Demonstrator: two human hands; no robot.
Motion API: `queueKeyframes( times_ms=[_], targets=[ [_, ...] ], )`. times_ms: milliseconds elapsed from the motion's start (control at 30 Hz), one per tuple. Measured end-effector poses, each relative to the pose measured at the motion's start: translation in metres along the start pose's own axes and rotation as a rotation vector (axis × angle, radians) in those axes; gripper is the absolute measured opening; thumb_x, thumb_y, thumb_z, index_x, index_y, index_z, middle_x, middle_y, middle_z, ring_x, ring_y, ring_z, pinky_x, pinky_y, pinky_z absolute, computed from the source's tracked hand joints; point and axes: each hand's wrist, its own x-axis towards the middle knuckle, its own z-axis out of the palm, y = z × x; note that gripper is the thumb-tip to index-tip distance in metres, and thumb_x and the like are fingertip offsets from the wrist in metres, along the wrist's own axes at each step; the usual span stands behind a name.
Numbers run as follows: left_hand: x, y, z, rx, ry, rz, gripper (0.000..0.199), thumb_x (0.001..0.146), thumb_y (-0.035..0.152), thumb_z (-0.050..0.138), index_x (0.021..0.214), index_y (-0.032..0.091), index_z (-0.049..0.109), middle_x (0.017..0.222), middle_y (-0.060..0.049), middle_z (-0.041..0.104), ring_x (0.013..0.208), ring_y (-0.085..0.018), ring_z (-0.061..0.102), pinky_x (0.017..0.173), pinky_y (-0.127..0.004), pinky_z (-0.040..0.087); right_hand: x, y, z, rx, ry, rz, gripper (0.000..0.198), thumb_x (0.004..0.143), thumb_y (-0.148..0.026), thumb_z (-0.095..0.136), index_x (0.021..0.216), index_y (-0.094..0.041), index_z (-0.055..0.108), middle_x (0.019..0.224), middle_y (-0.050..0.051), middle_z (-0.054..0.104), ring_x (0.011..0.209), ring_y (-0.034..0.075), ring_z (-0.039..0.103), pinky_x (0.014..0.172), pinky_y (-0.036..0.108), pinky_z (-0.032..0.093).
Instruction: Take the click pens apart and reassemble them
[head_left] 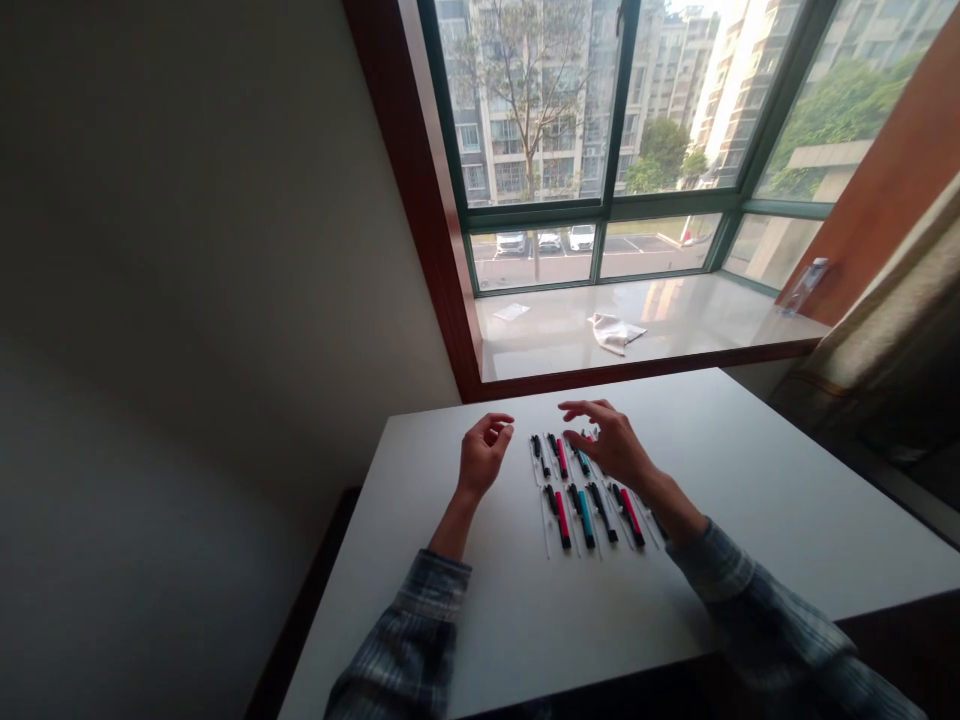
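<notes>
Two rows of pen parts lie on the white table (495,610), with black, red and teal barrels and thin white refills beside them. In the front row are a red barrel (562,521), a teal barrel (586,521) and another red barrel (631,513). My left hand (482,457) is left of the rows, its fingers curled in towards the thumb; anything inside is too small to make out. Over the back row hovers my right hand (611,440), thumb and fingers apart with nothing visible between them. It and its forearm hide the rows' right ends.
Behind the table, a window sill (555,350) carries a crumpled white cloth (616,333), a flat white packet (511,312) and a clear bottle (804,288). A dark wall (225,300) rises on the left. A curtain (847,345) hangs at the right.
</notes>
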Motion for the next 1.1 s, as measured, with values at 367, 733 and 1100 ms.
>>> queueKeyframes(
  times_ms=[367,733,1100],
  targets=[
    [0.000,-0.022,-0.002,0.013,-0.005,-0.069,0.022,0.088,0.037,0.067,0.098,0.019,0.073,0.068,0.003,0.056,0.054,-0.010,0.041,0.049,-0.021,0.033,0.030,0.039,0.062,-0.014,-0.331,0.035,0.065,0.083,-0.019,0.076,0.144,-0.031,0.057,0.116,0.006,0.073,0.116,0.028,0.057,0.092,0.044,0.053],
    [0.001,-0.023,-0.003,0.001,0.020,-0.100,0.023,0.087,0.038,0.068,0.098,0.019,0.073,0.071,0.002,0.058,0.054,-0.010,0.041,0.050,-0.022,0.033,0.024,0.039,0.059,-0.037,-0.365,0.044,0.061,0.083,-0.025,0.079,0.141,-0.032,0.061,0.119,0.007,0.074,0.119,0.031,0.057,0.093,0.047,0.053],
    [0.001,-0.021,0.000,0.005,0.020,-0.102,0.023,0.085,0.038,0.069,0.097,0.019,0.074,0.071,0.001,0.060,0.055,-0.011,0.044,0.051,-0.023,0.036,0.024,0.042,0.060,-0.081,-0.326,-0.034,0.045,0.081,-0.029,0.083,0.125,-0.031,0.073,0.115,0.006,0.077,0.112,0.031,0.061,0.095,0.049,0.053]
  ],
)
